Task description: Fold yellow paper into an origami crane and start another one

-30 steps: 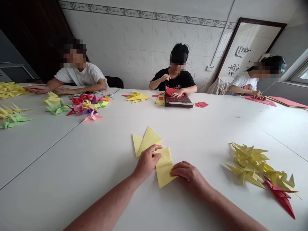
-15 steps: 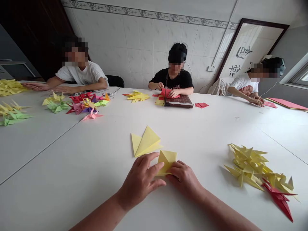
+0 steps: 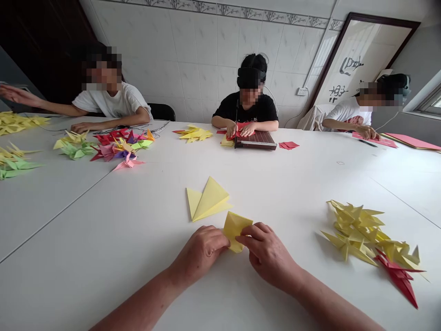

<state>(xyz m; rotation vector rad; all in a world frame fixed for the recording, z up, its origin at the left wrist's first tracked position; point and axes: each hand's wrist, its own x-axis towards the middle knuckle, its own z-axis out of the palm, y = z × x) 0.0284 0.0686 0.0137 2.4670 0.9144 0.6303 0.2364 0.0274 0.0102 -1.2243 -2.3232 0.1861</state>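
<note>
The folded yellow paper square (image 3: 236,231) is now held between the left hand (image 3: 200,248) and the right hand (image 3: 267,253), which have been drawn together and clamped on its sides at the white table (image 3: 103,220). A folded yellow sheet (image 3: 207,200) is left lying just beyond, and yellow paper cranes (image 3: 354,227) are piled well to the right.

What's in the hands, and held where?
A folded yellow paper, held near its lower corner: the left hand pinches the lower-left edge, the right hand the lower-right edge. Its upper part sticks out free.
</note>
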